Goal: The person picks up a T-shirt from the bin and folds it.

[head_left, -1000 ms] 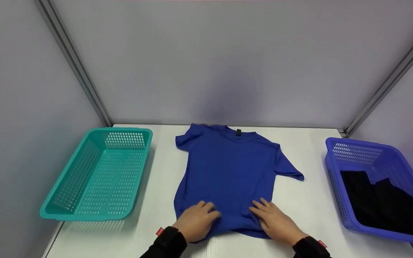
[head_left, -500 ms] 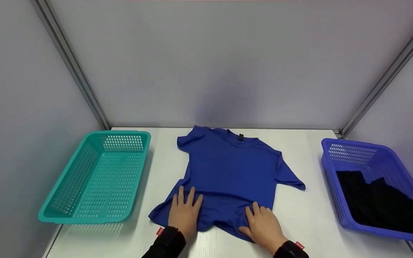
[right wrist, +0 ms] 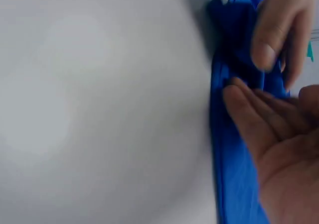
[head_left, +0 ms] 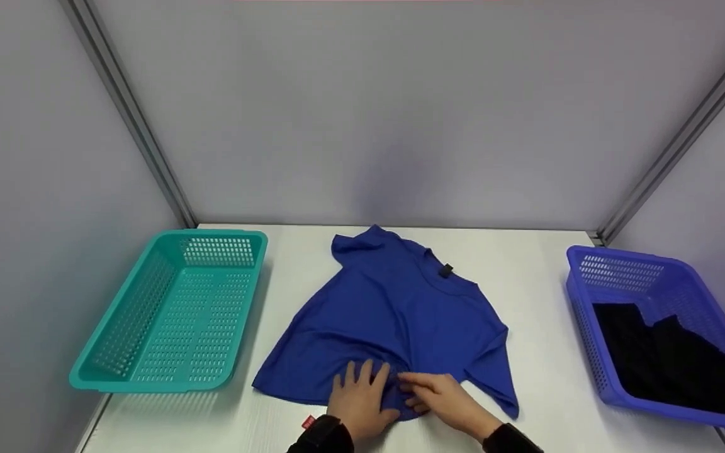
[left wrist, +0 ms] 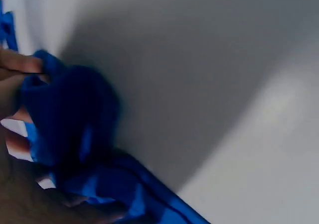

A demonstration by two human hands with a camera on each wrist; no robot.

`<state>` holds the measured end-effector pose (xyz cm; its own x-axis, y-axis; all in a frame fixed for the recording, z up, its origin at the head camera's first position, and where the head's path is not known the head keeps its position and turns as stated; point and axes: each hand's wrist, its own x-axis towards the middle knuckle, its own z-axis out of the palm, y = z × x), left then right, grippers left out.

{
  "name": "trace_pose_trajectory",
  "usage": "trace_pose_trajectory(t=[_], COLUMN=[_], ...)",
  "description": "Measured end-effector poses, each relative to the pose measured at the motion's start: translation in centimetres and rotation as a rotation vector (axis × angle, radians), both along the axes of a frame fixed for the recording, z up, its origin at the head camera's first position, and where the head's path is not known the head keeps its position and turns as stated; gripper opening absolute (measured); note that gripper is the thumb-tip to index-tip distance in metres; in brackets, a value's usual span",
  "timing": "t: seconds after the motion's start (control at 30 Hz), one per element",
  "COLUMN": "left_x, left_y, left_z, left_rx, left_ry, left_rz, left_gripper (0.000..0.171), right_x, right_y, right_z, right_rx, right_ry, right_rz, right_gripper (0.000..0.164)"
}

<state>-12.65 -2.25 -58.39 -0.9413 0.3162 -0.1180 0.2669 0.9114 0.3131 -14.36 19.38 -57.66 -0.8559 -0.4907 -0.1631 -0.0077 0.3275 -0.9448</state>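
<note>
While a royal-blue, short-sleeved cloth T-shirt (head_left: 362, 308) lies slantwise on a white, flat-topped table (head_left: 545, 283) at the lower centre of the head view, we rest our left hand (head_left: 359, 402) on its near edge, fingers spread and gripping nothing. Just beside it, our right hand (head_left: 447, 399) reaches in from the lower right, fingers extended and touching the gathered fabric, thumb apart from the fingertips. We see the collar's small black label (head_left: 445, 270) turned toward the right. At the left of the frame stands a teal, rectangular perforated plastic basket (head_left: 148, 385); at the lower right, a purple, rectangular perforated plastic basket (head_left: 658, 406) holds crumpled black cloth (head_left: 671, 362).
</note>
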Motion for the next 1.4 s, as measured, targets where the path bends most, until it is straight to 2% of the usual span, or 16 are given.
trace_pose_trajectory(t=[0.07,0.13,0.2,0.23,0.37,0.43,0.5,0.57,0.7,0.8,0.87,0.93,1.03,1.13,1.27,1.4], left_x=[-0.2,-0.6,-1.1,-1.4,-2.4,-2.7,-2.8,-2.6,-2.1,-1.9,-1.9,-1.9,-2.0,-2.2,-2.8,-3.5], left_y=[-0.8,-1.7,-2.6,-3.0,-4.2,-4.4,-4.4,-3.9,-2.5,-1.8,-1.9,-2.2,-2.9,-4.0,-6.1,-8.3], left_z=[-0.1,-0.3,-0.5,-0.5,-0.7,-0.8,-1.0,-1.2,-1.7,-2.2,-2.3,-2.3,-2.2,-2.2,-2.3,-2.4], left_rx=[-0.022,-0.025,-0.01,0.002,0.025,0.019,0.012,-0.001,-0.065,-0.136,-0.176,-0.206,-0.256,-0.298,-0.318,-0.279], left_ry=[-0.008,-0.01,-0.01,-0.013,-0.036,-0.032,-0.001,0.073,0.332,0.507,0.53,0.509,0.467,0.472,0.527,0.651], left_rz=[-0.038,-0.082,-0.13,-0.155,-0.237,-0.259,-0.268,-0.28,-0.345,-0.414,-0.425,-0.397,-0.284,-0.145,0.014,0.07], left_gripper=[0.081,0.08,0.078,0.077,0.072,0.073,0.076,0.081,0.077,0.055,0.043,0.037,0.039,0.041,0.033,0.011], right_x=[-0.4,-0.9,-1.5,-1.7,-1.9,-1.8,-1.7,-1.6,-1.5,-1.3,-1.1,-0.9,-0.7,-0.8,-1.1,-1.2], right_y=[1.0,2.3,3.8,4.6,7.6,8.5,8.9,8.8,7.7,7.0,6.7,6.6,6.3,6.2,6.4,7.1], right_z=[-0.2,-0.6,-1.1,-1.4,-2.0,-2.1,-2.0,-1.9,-1.7,-1.6,-1.7,-2.0,-2.5,-2.7,-2.7,-2.7], right_rx=[0.078,0.244,0.438,0.535,0.784,0.866,0.962,1.072,1.242,1.251,1.235,1.213,1.211,1.193,1.128,1.116], right_ry=[0.236,0.505,0.652,0.681,0.546,0.508,0.531,0.559,0.525,0.561,0.64,0.727,0.79,0.76,0.653,0.638], right_rz=[-0.058,-0.152,-0.21,-0.215,-0.123,-0.129,-0.178,-0.261,-0.358,-0.36,-0.359,-0.361,-0.342,-0.273,-0.15,-0.124], right_gripper=[0.028,0.024,0.032,0.039,0.055,0.052,0.047,0.045,0.042,0.03,0.029,0.032,0.033,0.043,0.052,0.052])
